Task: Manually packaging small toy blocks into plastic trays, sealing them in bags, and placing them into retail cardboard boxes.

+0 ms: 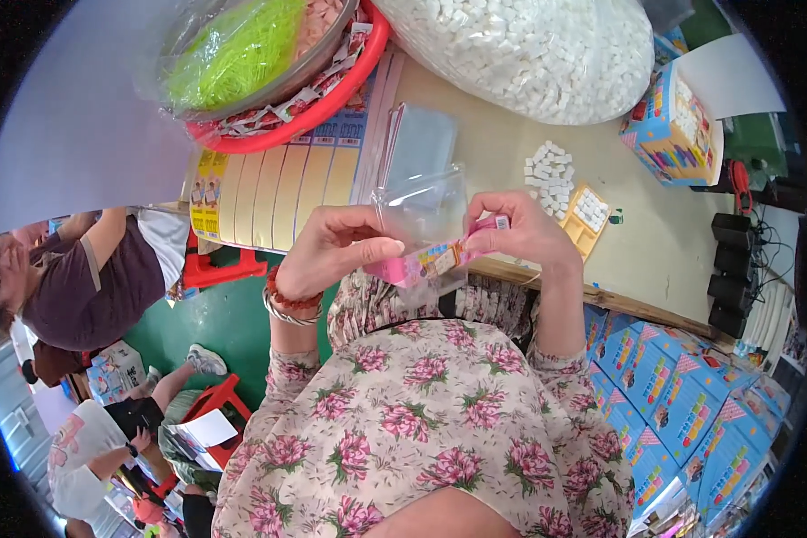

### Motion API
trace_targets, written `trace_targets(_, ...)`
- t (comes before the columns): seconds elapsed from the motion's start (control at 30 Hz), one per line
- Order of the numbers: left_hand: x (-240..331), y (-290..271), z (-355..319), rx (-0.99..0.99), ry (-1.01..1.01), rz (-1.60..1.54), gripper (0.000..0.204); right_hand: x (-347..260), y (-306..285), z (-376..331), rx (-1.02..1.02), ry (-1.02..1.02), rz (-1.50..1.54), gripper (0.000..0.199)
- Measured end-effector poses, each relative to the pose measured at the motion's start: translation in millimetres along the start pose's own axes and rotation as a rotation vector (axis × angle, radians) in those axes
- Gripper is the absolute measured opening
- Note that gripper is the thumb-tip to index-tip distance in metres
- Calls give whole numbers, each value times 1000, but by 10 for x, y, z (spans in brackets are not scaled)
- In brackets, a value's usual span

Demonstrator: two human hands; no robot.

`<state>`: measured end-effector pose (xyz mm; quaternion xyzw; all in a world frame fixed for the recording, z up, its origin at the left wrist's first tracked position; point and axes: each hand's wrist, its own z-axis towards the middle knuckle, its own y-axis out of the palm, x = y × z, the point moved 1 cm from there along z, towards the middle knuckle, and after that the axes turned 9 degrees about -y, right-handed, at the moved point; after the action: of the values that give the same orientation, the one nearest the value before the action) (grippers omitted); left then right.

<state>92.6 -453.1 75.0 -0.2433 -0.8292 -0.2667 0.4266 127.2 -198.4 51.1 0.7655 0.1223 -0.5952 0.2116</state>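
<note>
Green flooring (pixel 282 318) shows at left of centre, beyond a beige tabletop (pixel 655 255) that fills the upper right of the frame. Near the frame's centre, just over the table's front edge, a pink printed card sleeve (pixel 432 263) is held between two bare hands, with a clear plastic box (pixel 426 202) standing up behind it. The left hand (pixel 348 244) pinches the sleeve's left end between thumb and bent fingers; the right hand (pixel 520 229) grasps the other end, thumb against the card, beside a small barcode. Multicoloured lettering and a little picture decorate the sleeve, its print too small to make out.

At upper left, a red plastic basin (pixel 309 123) holds red-and-white printed sachets and a metal bowl with lime-green shredded filler (pixel 242 58). Yellow label sheets (pixel 273 197), divided into printed columns, lie below it. Upper centre has a big clear bag of small white tiles (pixel 533 54); right of centre, loose white tiles (pixel 550 170) lie next to a yellow tray (pixel 580 242) partly filled with similar ones. Blue cartons (pixel 668 403) with bright lettering are stacked at lower right; a matching printed box (pixel 659 130) stands open at upper right. Co-workers occupy the left side.
</note>
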Motion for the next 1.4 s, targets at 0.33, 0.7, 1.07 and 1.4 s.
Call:
trace_targets(0.33,-50,162,-46,83,60,93,18,184,77,150,-133,109,200,25)
trace_targets(0.7,-80,285,-55,82,-28,-313,21,370,300,233,-187,174,456,37)
trace_targets(1.07,-67,310,-60,51,-33,-263,20,410,256,103,-179,187,451,32)
trace_targets(1.4,-160,223,97,102,60,-402,41,567,158,53,-84,120,411,25)
